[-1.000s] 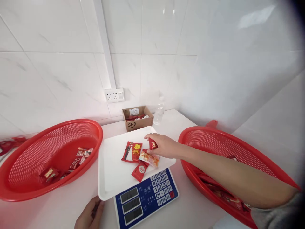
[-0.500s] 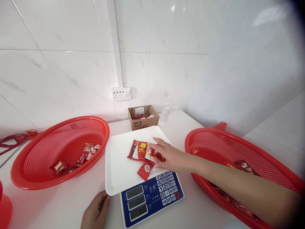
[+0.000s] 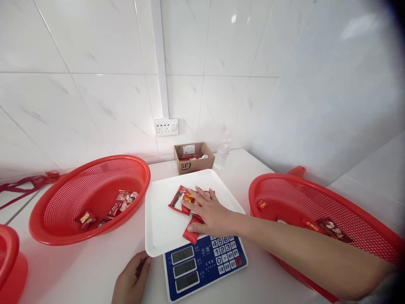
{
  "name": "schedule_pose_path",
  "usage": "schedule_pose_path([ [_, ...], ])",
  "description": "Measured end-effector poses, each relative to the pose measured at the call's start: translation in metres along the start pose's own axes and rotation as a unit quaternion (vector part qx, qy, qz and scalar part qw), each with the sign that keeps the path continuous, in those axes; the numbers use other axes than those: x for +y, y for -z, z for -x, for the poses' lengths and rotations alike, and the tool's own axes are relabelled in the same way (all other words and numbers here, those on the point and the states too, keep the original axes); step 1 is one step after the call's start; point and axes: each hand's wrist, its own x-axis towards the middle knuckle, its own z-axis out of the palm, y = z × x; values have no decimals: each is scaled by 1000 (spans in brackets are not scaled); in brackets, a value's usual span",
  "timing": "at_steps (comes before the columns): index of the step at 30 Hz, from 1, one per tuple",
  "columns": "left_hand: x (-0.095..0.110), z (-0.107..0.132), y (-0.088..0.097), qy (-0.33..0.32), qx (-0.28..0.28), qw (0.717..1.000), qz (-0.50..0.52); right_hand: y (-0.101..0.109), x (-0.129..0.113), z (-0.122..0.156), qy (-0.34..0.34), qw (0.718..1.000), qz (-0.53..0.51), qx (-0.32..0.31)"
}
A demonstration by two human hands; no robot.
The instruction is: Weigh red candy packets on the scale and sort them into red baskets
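Note:
A white weighing tray (image 3: pixel 161 223) sits on a blue digital scale (image 3: pixel 205 270) in front of me. On it lie several red candy packets (image 3: pixel 177 198), one printed with a figure in black. My right hand (image 3: pixel 210 215) rests over these packets with fingers spread, partly covering them and touching their tops. My left hand (image 3: pixel 133 276) is on the table by the tray's front left corner, its fingers curled in and nothing visible in them. The scale's displays are lit too faintly to read surely.
Left of the tray stands a red plastic basket (image 3: pixel 47 228) with a few packets, and right of it another red basket (image 3: pixel 262 181) with more. Behind are a cardboard box (image 3: pixel 194 164) and a clear bottle (image 3: pixel 223 154). Part of a red container (image 3: pixel 9 270) shows at far left.
My right hand has let go of the packet it had, moved slightly left and spread over the packets on the tray. My left hand stays by the tray corner. The view has shifted slightly.

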Motion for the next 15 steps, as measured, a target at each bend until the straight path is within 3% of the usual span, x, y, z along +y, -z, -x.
schedule_pose_path([
  [6,-1,0,0,-3,-9,1000,-6,-1,-3,-15,-10,1000,15,12],
  [9,-2,0,0,-9,-6,1000,-6,9,-7,-8,-14,1000,14,8],
  [12,-3,0,1,-12,-14,1000,-2,29,-16,20,-21,999,-1,32],
  [15,-6,-1,3,-15,-32,999,11,41,-24,65,-57,994,-48,76],
])
